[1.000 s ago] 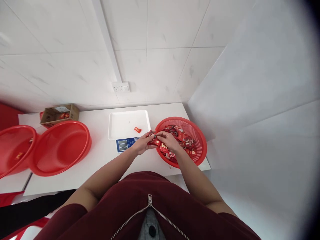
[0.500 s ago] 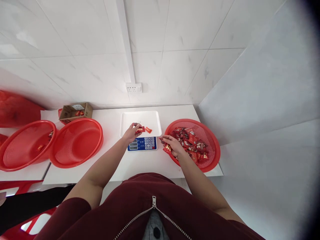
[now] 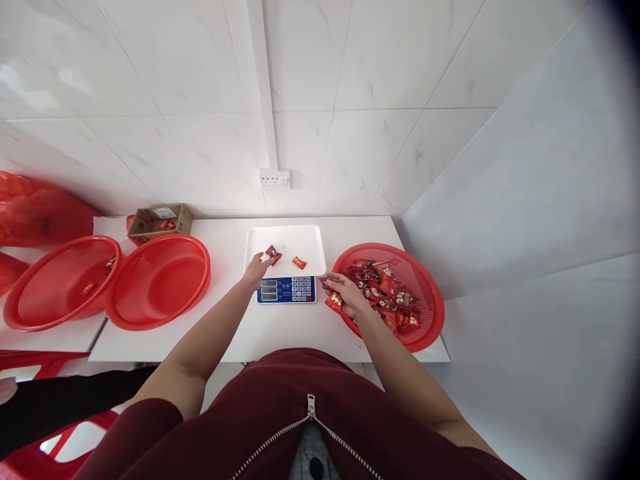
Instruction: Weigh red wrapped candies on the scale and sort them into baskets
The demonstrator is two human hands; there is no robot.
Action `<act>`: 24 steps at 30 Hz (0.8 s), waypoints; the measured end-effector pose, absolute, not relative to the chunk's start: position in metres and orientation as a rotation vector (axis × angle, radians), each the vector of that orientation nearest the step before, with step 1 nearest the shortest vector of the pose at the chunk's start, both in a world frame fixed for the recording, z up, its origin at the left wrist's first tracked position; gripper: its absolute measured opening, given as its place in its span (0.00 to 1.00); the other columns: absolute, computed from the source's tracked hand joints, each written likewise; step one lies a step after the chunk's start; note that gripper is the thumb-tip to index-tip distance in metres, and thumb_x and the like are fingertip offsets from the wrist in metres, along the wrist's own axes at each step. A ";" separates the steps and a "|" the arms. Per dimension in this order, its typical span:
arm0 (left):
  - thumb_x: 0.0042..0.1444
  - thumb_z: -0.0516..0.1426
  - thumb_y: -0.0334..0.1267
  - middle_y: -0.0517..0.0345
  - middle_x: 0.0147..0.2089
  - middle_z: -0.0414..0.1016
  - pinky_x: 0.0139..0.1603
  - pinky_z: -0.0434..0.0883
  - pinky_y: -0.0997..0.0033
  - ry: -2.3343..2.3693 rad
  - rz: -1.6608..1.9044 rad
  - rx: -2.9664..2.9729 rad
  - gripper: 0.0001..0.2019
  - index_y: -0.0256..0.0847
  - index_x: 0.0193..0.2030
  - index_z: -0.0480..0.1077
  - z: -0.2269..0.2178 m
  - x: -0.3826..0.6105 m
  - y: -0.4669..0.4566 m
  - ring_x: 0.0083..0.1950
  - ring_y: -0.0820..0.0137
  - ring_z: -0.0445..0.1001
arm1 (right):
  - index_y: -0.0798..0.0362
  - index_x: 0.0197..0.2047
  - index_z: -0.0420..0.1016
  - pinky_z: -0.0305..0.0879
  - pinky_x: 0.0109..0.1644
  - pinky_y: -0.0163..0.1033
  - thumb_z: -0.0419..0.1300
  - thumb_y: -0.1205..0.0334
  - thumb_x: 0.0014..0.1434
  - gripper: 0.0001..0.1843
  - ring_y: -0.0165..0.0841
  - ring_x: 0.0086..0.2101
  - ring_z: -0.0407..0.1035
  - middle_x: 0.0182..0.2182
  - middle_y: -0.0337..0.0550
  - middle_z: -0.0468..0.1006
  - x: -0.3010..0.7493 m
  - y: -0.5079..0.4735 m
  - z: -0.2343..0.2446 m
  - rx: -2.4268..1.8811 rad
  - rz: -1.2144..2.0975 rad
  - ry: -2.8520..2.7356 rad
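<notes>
On the white tray (image 3: pixel 310 240) of a scale, a dark red candy packet (image 3: pixel 273 253) lies at the fingertips of my left hand (image 3: pixel 256 268). The thumb and finger are apart at the packet's near edge; whether they still touch it is hard to see. A smaller orange-red packet (image 3: pixel 299 263) rests farther right on the tray. My right hand (image 3: pixel 347 292) is closed on red candy packets (image 3: pixel 334 301), at the left rim of a red basket (image 3: pixel 431 300). Several similar packets (image 3: pixel 387 283) are heaped in that basket.
The scale's blue keypad panel (image 3: pixel 287 291) faces me. To the left stand a red basket (image 3: pixel 157 283), another red basket (image 3: pixel 47 293) holding a few packets, a cardboard box (image 3: pixel 141 225) and a red plastic bag (image 3: pixel 45 210). A person's black sleeve (image 3: pixel 75 400) shows at lower left.
My left hand has drawn back slightly to the left, its fingers loosened from the packets it gripped over the tray. The right hand stays by the basket, holding packets. The view has shifted slightly.
</notes>
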State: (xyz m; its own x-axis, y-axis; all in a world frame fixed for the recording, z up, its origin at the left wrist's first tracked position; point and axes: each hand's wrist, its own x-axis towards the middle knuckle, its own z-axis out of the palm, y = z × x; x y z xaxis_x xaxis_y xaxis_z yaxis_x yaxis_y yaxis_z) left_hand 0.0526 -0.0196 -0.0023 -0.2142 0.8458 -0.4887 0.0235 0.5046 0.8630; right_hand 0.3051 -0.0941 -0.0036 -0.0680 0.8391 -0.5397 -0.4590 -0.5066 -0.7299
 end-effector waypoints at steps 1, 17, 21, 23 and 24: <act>0.53 0.60 0.35 0.46 0.60 0.62 0.56 0.62 0.54 1.650 0.915 0.767 0.23 0.39 0.55 0.62 -0.002 0.051 -0.022 0.59 0.57 0.63 | 0.51 0.36 0.72 0.72 0.40 0.32 0.63 0.73 0.49 0.12 0.27 0.35 0.74 0.36 0.39 0.78 0.304 -0.094 -0.003 -1.237 1.743 -0.460; 0.47 0.64 0.36 0.54 0.30 0.75 0.42 0.71 0.64 1.103 0.662 0.665 0.09 0.35 0.31 0.71 0.015 0.119 -0.079 0.33 0.69 0.74 | 0.48 0.49 0.70 0.73 0.33 0.33 0.69 0.67 0.42 0.28 0.33 0.42 0.71 0.57 0.44 0.64 0.270 -0.097 0.005 -1.110 1.831 -0.932; 0.48 0.63 0.29 0.58 0.28 0.73 0.40 0.71 0.70 1.120 0.744 0.596 0.06 0.35 0.29 0.68 0.015 0.113 -0.074 0.31 0.73 0.73 | 0.49 0.48 0.70 0.74 0.31 0.34 0.69 0.68 0.42 0.27 0.31 0.36 0.73 0.54 0.44 0.67 0.269 -0.093 0.003 -1.165 1.818 -0.756; 0.50 0.62 0.28 0.59 0.28 0.72 0.38 0.70 0.72 1.149 0.795 0.566 0.05 0.36 0.28 0.68 0.013 0.110 -0.070 0.31 0.74 0.73 | 0.52 0.45 0.70 0.73 0.31 0.35 0.68 0.68 0.44 0.23 0.30 0.32 0.73 0.46 0.45 0.73 0.270 -0.091 -0.003 -1.211 1.823 -0.631; 0.51 0.61 0.27 0.59 0.27 0.72 0.37 0.70 0.73 1.169 0.819 0.551 0.05 0.36 0.28 0.68 0.012 0.108 -0.068 0.31 0.75 0.73 | 0.52 0.43 0.70 0.73 0.30 0.35 0.67 0.68 0.46 0.20 0.30 0.30 0.73 0.41 0.44 0.75 0.271 -0.090 -0.006 -1.228 1.827 -0.591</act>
